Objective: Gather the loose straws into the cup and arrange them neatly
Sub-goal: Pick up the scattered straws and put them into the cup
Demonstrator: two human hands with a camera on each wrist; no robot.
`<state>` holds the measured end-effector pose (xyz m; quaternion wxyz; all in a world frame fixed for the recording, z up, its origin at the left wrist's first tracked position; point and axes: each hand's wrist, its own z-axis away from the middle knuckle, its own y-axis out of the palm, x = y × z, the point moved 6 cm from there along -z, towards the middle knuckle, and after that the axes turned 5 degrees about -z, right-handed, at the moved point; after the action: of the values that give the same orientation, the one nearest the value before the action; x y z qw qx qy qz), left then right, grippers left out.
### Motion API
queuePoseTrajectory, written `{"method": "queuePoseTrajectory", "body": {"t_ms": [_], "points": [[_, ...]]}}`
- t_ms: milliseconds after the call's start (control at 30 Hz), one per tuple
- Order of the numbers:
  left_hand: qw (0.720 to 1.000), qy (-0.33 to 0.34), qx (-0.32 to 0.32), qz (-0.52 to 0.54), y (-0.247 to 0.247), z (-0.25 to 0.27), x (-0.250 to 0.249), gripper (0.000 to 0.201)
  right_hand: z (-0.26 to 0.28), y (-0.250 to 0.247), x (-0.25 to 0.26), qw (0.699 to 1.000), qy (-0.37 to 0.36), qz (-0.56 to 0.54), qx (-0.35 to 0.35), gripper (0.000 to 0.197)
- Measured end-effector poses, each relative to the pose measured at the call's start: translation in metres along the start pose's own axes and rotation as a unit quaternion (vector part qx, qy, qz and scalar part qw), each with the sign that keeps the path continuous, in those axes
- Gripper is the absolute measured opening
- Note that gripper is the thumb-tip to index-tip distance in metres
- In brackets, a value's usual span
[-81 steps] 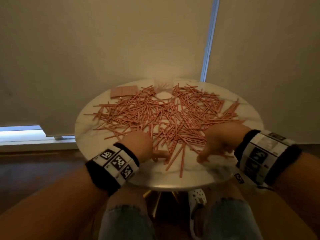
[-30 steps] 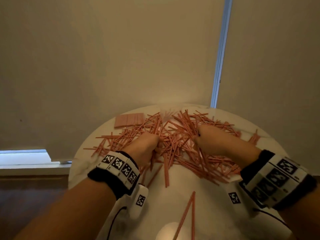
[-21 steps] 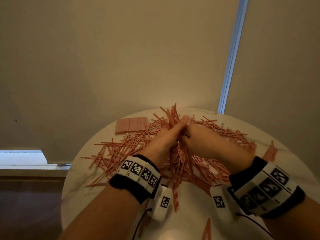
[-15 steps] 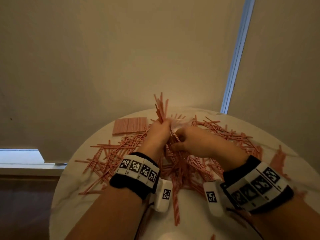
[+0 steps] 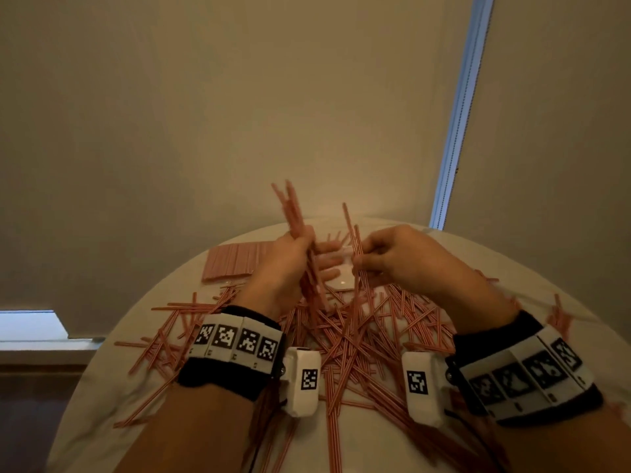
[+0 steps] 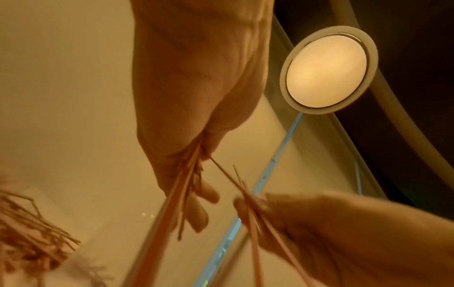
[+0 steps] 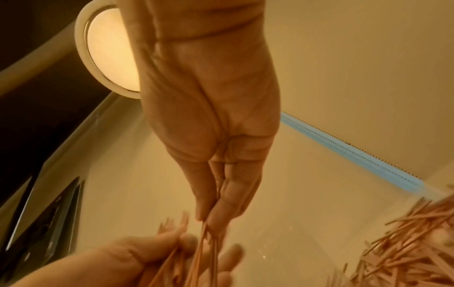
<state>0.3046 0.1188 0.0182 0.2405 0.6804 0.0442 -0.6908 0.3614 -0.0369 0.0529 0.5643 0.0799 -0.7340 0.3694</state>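
Many pink striped loose straws lie scattered over a round white table. My left hand grips an upright bundle of straws above the heap; the same bundle runs through its curled fingers in the left wrist view. Just to the right, my right hand pinches a few straws between thumb and fingertips, and the right wrist view shows those straws. A clear cup shows faintly between and behind the hands, mostly hidden.
A flat pack of pink straws lies at the table's back left. Pale blinds with a blue gap stand close behind the table. Straws reach the near edge. A round ceiling lamp shows in both wrist views.
Both hands raked straws together at the middle and rose. The left now holds a bundle upright, and the right has drawn apart with a few straws.
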Motion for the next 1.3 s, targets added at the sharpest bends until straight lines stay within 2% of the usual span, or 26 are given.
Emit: {"method": "queuePoseTrajectory", "body": {"t_ms": [67,100,167,233,333,400,467,533,600,633,700,767,867,900,967,1033,1067,1100,1133,1200,1233,1300], "points": [[0.996,-0.015,0.069,-0.060,0.026,0.009,0.008,0.029,0.000,-0.005,0.004,0.998,-0.012,-0.055,-0.037,0.011],[0.993,-0.014,0.083,-0.077,0.035,0.013,0.011,0.029,0.000,-0.007,0.006,0.996,-0.015,-0.069,-0.049,0.012],[0.992,0.005,0.067,-0.103,0.044,0.015,0.015,0.029,0.002,-0.008,0.009,0.996,-0.022,-0.062,-0.062,0.012],[0.990,0.035,0.040,-0.132,0.044,0.014,0.014,0.029,0.004,-0.007,0.013,0.997,-0.036,-0.006,-0.066,0.012],[0.991,0.055,0.041,-0.118,0.042,0.011,0.012,0.028,0.006,-0.006,0.022,0.982,-0.069,0.151,-0.088,0.022],[0.994,0.059,0.029,-0.083,0.035,0.009,0.010,0.029,0.008,-0.005,0.024,0.979,-0.071,0.173,-0.077,0.034],[0.997,0.065,0.008,-0.036,0.025,0.006,0.005,0.034,0.010,0.002,0.016,0.984,-0.037,0.173,-0.006,0.044],[0.997,0.077,0.002,0.025,0.018,0.003,0.001,0.035,0.013,0.020,0.007,0.975,0.011,0.189,0.115,0.050],[0.993,0.090,0.012,0.073,0.020,0.002,0.000,0.036,0.017,0.038,0.004,0.964,0.025,0.167,0.207,0.032],[0.992,0.095,0.019,0.085,0.022,0.002,0.000,0.037,0.015,0.045,0.005,0.968,0.020,0.135,0.212,0.022],[0.990,0.111,0.027,0.084,0.025,0.002,-0.001,0.039,0.009,0.046,0.005,0.985,0.023,0.046,0.163,0.013],[0.989,0.130,0.029,0.070,0.021,0.001,-0.006,0.038,0.008,0.047,0.004,0.989,0.026,-0.044,0.135,0.017],[0.991,0.127,0.043,-0.007,0.009,0.001,-0.011,0.036,0.006,0.037,0.003,0.993,0.032,-0.019,0.114,0.027],[0.991,0.106,0.058,-0.052,0.008,0.001,-0.008,0.035,0.005,0.028,0.006,0.997,0.023,-0.016,0.076,0.027],[0.981,0.041,0.118,-0.145,0.009,0.006,0.001,0.033,0.003,0.002,0.013,0.997,-0.003,-0.061,-0.044,0.034],[0.953,-0.001,0.205,-0.222,0.019,0.015,0.010,0.032,0.008,-0.025,0.023,0.983,-0.053,-0.058,-0.164,0.049],[0.936,-0.002,0.243,-0.253,0.026,0.019,0.013,0.031,0.012,-0.031,0.028,0.978,-0.077,-0.031,-0.189,0.054],[0.922,0.005,0.270,-0.279,0.033,0.024,0.015,0.032,0.013,-0.031,0.030,0.980,-0.089,-0.004,-0.180,0.055],[0.911,0.016,0.281,-0.302,0.039,0.027,0.016,0.033,0.012,-0.026,0.030,0.987,-0.084,0.019,-0.139,0.054],[0.899,0.036,0.265,-0.348,0.045,0.030,0.015,0.035,0.010,-0.010,0.024,0.997,-0.051,0.034,-0.042,0.050],[0.891,0.051,0.250,-0.377,0.046,0.030,0.014,0.040,0.009,-0.005,0.023,0.998,-0.047,0.031,-0.024,0.047],[0.862,0.088,0.229,-0.443,0.046,0.031,0.011,0.046,0.009,-0.006,0.026,0.996,-0.068,0.037,-0.049,0.043]]}}
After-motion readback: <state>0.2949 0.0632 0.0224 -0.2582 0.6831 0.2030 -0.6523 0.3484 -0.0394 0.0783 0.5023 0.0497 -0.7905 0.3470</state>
